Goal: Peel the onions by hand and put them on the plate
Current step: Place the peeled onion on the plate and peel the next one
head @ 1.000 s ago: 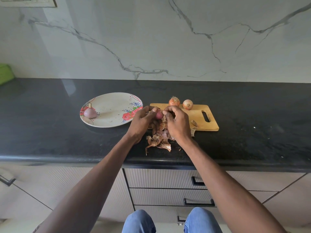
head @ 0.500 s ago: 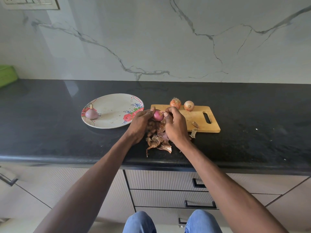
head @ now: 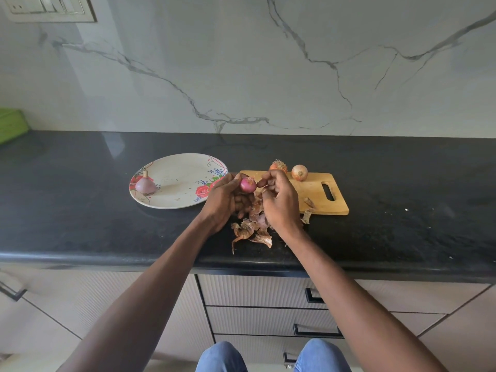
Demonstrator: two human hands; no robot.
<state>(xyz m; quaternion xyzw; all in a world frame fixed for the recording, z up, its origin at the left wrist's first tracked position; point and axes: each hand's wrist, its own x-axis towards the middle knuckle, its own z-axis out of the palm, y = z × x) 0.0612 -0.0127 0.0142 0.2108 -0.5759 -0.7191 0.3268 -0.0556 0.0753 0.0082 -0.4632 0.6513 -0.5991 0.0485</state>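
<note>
Here, the left hand point(head: 225, 200) grips a pink peeled onion point(head: 247, 184) above the counter; the right hand point(head: 280, 200), fingers curled, holds nothing visible. The floral plate point(head: 185, 194) holds one peeled onion point(head: 145, 184); two unpeeled onions point(head: 299, 172) sit on the cutting board point(head: 319, 200).

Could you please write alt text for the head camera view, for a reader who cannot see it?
The left hand holds a peeled pink onion over a black counter, the right hand beside it above brown onion skins. One peeled onion sits on a floral plate; two unpeeled onions rest at a wooden board.
</note>
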